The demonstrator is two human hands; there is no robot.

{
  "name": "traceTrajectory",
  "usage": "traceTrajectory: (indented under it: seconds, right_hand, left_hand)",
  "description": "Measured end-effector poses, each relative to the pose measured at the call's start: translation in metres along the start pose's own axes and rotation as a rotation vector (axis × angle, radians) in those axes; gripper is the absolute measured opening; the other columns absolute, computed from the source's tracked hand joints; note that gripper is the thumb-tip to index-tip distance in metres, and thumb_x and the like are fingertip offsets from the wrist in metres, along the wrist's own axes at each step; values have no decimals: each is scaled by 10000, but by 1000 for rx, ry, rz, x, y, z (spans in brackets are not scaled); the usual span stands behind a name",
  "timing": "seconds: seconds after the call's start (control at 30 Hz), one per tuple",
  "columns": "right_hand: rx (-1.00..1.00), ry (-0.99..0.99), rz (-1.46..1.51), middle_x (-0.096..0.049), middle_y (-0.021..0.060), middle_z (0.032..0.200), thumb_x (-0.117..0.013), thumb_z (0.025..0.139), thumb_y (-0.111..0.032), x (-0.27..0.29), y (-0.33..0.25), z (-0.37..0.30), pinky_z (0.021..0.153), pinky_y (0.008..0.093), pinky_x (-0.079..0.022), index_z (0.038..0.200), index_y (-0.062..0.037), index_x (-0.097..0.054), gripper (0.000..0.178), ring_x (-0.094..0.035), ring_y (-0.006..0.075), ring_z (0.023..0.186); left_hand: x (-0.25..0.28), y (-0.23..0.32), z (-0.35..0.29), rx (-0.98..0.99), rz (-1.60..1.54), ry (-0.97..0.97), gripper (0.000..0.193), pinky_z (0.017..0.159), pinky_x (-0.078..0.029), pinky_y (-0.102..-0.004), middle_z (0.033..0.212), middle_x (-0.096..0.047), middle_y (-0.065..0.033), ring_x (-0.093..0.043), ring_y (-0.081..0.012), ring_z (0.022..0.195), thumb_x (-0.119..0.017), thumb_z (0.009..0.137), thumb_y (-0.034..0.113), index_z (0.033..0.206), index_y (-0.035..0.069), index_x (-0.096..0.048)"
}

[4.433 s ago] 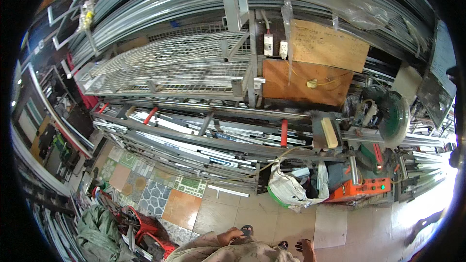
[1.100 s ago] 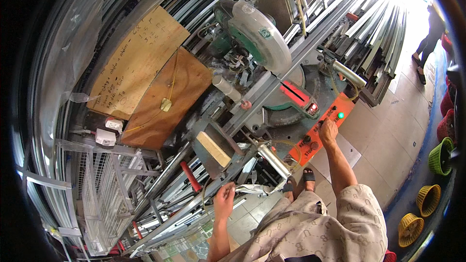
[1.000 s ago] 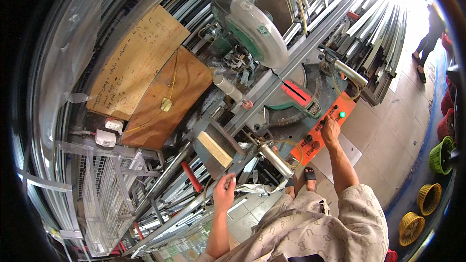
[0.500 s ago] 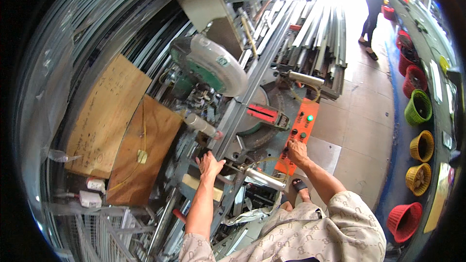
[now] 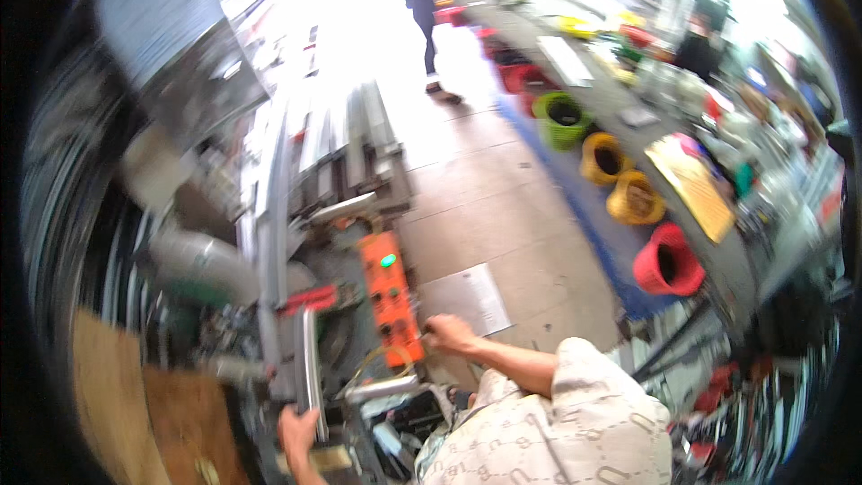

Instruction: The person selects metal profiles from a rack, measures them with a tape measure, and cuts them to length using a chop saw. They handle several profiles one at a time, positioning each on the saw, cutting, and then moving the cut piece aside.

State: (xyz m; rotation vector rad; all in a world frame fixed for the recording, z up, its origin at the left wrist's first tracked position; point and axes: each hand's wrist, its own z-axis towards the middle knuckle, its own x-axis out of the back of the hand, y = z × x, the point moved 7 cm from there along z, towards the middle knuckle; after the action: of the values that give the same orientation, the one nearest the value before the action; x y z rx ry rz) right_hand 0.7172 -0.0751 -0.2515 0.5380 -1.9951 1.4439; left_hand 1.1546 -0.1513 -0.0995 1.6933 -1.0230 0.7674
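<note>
My left hand (image 5: 298, 431) is at the near end of a pale metal profile (image 5: 311, 364), fingers and thumb closed around that end. The profile lies lengthwise beside the saw's red slotted insert (image 5: 309, 298). Just off the right edge of an orange control panel (image 5: 395, 313), my right hand (image 5: 449, 334) hangs with its fingers curled and blurred. Whether it touches the panel edge I cannot make out. A green button (image 5: 388, 260) glows on the panel.
The saw's rounded guard (image 5: 205, 262) stands left of the profile. Long metal profiles (image 5: 352, 139) are stacked ahead. Coloured baskets, among them a red one (image 5: 669, 260), line the bench (image 5: 718, 283) at right. A person (image 5: 424, 18) stands far ahead.
The view has swung to the right. My right hand has come off the panel's buttons to its right side. A pale profile now shows apart from the fence at my left hand.
</note>
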Motion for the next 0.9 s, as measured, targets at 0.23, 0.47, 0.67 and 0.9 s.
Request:
traceTrajectory:
  seconds: [0.23, 0.47, 0.67, 0.9]
  right_hand:
    - [20, 323, 179, -731, 227, 1012, -715, 894, -280, 120, 24, -50, 867, 474, -557, 1064, -24, -713, 307, -704, 403, 967]
    - [-233, 547, 300, -752, 200, 1003, -760, 890, -328, 279, 93, -75, 833, 407, -578, 1100, 0, -718, 392, -737, 313, 919]
    - [-267, -90, 708, -704, 174, 1173, -718, 857, -680, 270, 75, -52, 826, 395, -553, 1360, -7, -570, 853, -687, 252, 1031]
    - [-115, 51, 836, -689, 114, 1125, -734, 894, -547, 386, 119, 25, 777, 303, -527, 1350, 14, -603, 735, -640, 163, 977]
  left_hand:
    - [-93, 81, -52, 17, -782, -695, 430, 730, -573, -380, 1056, -716, -152, -697, -244, 841, -688, 916, 286, 1195, -40, -655]
    - [-164, 197, -109, 32, -1154, -829, 419, 620, -620, -438, 986, -707, -236, -727, -299, 824, -670, 910, 287, 1159, -43, -604]
    - [-249, 350, -107, -77, -1288, -1004, 513, 747, -638, -453, 1172, -669, -228, -736, -334, 898, -618, 994, 267, 1393, -7, -447]
    - [-286, 591, -90, -452, -1229, -1057, 811, 875, -607, -489, 1323, -636, -218, -687, -355, 1138, -628, 978, 559, 1540, 38, -362]
